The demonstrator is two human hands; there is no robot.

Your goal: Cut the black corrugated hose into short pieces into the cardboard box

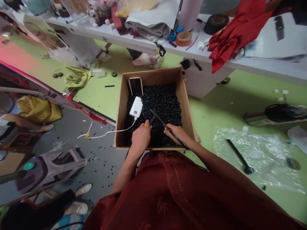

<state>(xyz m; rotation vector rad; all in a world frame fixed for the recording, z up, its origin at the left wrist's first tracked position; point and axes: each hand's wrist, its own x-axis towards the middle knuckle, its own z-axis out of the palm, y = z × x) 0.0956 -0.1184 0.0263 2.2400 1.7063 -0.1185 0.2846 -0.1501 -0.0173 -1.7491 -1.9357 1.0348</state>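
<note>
Both my hands are over an open cardboard box filled with small black pieces. My left hand is closed, with a short bundle of black strips at its fingertips. My right hand is closed around a long, thin, dark tool; its tip points up and left, near those strips. What kind of tool it is I cannot tell. A white power bank lies on the pieces with a white cable plugged in. Behind it a phone leans on the box wall.
A white shelf crowded with tape rolls and red cloth runs behind the box. To the right lie clear plastic, a black strip and a metal flask. A stool and another person's feet are at left.
</note>
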